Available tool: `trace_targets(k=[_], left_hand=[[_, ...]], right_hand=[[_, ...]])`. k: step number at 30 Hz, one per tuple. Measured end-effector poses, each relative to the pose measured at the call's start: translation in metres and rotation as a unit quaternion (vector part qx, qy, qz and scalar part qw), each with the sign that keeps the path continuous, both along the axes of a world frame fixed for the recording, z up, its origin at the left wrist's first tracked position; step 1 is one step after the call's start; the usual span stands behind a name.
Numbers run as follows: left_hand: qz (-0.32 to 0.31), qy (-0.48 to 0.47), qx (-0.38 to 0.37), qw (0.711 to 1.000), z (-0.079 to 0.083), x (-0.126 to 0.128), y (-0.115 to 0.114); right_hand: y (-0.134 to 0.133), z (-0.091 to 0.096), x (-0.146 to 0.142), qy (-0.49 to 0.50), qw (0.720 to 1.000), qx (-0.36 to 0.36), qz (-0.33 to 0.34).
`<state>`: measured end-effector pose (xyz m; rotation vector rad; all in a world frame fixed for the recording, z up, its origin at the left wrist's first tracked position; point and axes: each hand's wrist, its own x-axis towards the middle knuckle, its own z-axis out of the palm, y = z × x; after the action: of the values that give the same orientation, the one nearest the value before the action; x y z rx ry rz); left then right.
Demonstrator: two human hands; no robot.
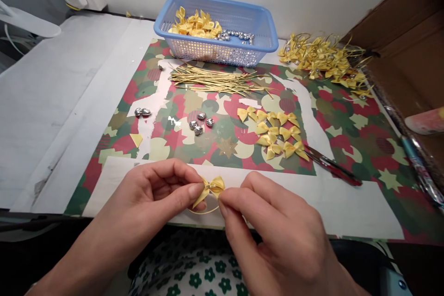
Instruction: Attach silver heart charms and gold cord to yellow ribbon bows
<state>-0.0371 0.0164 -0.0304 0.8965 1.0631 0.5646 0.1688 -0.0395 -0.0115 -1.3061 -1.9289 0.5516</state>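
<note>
While my left hand [163, 189] pinches the small satin bow [212, 188] between thumb and forefinger at the table's near edge, my right hand [274, 226] closes its fingertips on the thin gold wire loop [204, 211] beneath it, above patterned paper [347, 138].

Small yellow satin ribbon bow [212, 188]: two puffed loops and short tails, cinched at a centre knot. It sits in the lower centre of the frame, tilted, with the right loop higher and one tail pointing down-left. Thin gold wire tie [203, 212]: it curves as a shallow loop just beneath the bow, its ends hidden behind fingers. The left hand [156, 189] pinches the bow's left side between thumb and forefinger. The right hand [263, 222] pinches at its right side.
</note>
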Motion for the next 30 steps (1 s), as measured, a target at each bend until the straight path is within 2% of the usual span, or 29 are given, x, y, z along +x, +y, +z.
trace_targets(k=[5,10,14,20,30], left_hand=[[-0.001,-0.001,0.003,1.000,0.001,0.001,0.000],[0.007,-0.017,-0.002,1.000,0.000,0.001,-0.001],[0.017,-0.037,-0.013,0.999,0.001,0.004,-0.003],[0.056,-0.077,-0.053,0.994,0.007,0.012,-0.008],[0.022,-0.203,-0.143,0.968,0.002,0.007,-0.005]], right_hand=[[0.001,0.000,0.000,-0.005,1.000,-0.008,-0.002],[0.001,-0.011,-0.007,-0.013,0.999,0.030,-0.029],[-0.002,-0.022,-0.015,0.032,0.993,0.090,-0.063],[-0.007,-0.023,-0.015,0.064,0.995,0.028,-0.070],[-0.005,-0.030,-0.015,0.102,0.992,0.030,-0.069]])
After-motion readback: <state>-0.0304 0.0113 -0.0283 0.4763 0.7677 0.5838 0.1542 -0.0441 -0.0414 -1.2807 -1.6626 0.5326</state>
